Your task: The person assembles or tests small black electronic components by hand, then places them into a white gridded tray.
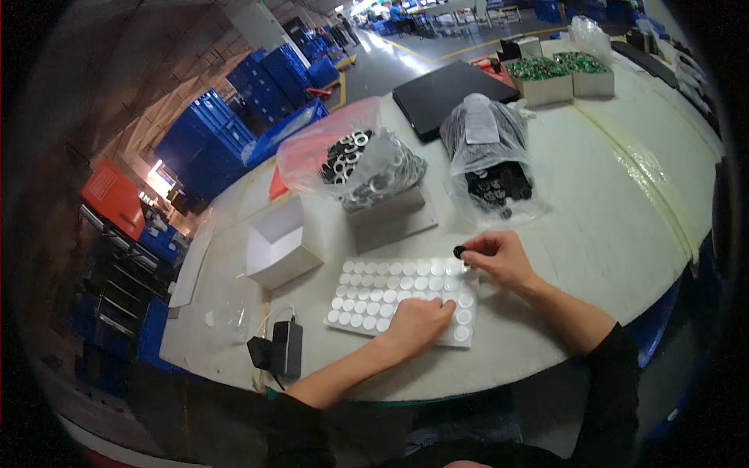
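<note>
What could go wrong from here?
1. The small black round piece sits only in the fingertips of the right hand, so it might slip.
2. The left hand lies over the sheet of white discs and could nudge it out of place.
3. Loose black parts lie near the mouth of the clear bag; a bump might spill some.

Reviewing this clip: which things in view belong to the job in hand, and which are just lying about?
Likely in use:
- black round piece in the right hand
- sheet of white discs under the left hand
- perhaps the bag of black parts

Apparently lying about:
- open white box
- flat black case
- boxes of green parts
</note>
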### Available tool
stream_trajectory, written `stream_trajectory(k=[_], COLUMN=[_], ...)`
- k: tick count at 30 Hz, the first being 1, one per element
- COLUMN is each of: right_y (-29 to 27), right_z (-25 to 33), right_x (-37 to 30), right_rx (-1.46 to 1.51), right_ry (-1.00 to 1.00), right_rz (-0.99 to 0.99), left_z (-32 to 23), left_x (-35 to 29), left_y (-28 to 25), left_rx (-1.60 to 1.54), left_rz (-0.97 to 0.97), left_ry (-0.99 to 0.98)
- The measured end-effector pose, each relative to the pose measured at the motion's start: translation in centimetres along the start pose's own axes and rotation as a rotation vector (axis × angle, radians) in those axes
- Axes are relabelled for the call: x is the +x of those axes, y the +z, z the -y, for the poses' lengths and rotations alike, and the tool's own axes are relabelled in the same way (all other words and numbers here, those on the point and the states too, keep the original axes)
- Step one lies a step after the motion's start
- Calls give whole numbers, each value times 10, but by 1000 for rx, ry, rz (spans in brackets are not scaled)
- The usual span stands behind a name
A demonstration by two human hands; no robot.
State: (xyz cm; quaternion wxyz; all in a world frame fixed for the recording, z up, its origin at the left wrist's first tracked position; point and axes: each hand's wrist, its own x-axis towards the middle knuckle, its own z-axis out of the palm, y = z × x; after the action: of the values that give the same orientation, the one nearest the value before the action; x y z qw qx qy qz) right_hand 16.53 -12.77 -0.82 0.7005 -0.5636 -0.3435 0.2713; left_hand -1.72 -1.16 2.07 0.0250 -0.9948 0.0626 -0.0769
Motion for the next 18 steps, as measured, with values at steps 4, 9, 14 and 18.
stream_trajectory(k=[4, 9, 14, 18], right_y=[6, 12, 14, 15], right_z=[1, 5, 4, 12], right_x=[-5, -12, -11, -13], right_rx=[44, 114, 128, 151], right_ry=[73, 154, 182, 185], right_rz=[60, 105, 96, 65], left_z=[11, 31, 29, 24], left_x=[-9, -10, 7, 18], left_y=[-10, -8, -14, -8], left_rx=[-841, -1406, -1434, -1499], left_rz=[142, -226, -500, -531], left_ry=[-545, -615, -572, -586])
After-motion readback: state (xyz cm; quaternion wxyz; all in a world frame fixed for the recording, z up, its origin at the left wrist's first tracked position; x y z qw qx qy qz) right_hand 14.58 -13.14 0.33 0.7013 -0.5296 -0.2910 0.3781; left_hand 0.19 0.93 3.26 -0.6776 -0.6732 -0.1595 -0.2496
